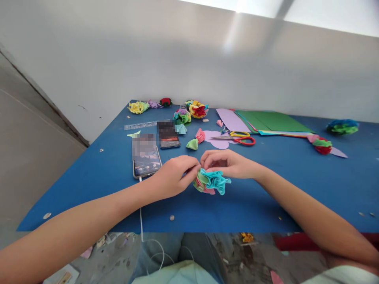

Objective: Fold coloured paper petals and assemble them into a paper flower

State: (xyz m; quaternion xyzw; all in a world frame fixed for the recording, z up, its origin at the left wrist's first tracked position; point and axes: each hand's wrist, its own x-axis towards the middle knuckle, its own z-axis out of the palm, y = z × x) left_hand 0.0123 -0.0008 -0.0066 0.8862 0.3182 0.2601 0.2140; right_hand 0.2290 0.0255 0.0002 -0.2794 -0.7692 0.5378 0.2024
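Both of my hands meet over the middle of the blue table [266, 197]. My left hand [174, 175] is closed, its fingertips pinching the top of a folded paper flower [211, 182] made of teal, green and pink pieces. My right hand [227, 162] is also closed, gripping the same flower from the other side. The flower hangs just above the table top, below my fingers.
Two phones [145, 156] [168, 135] lie left of my hands, one with a white cable. Red-and-yellow scissors [241, 138] rest on a purple cutout. Coloured paper sheets [266, 122], a clear ruler [140, 125] and several finished paper flowers [197, 109] line the back. Small folded pieces [192, 144] lie nearby.
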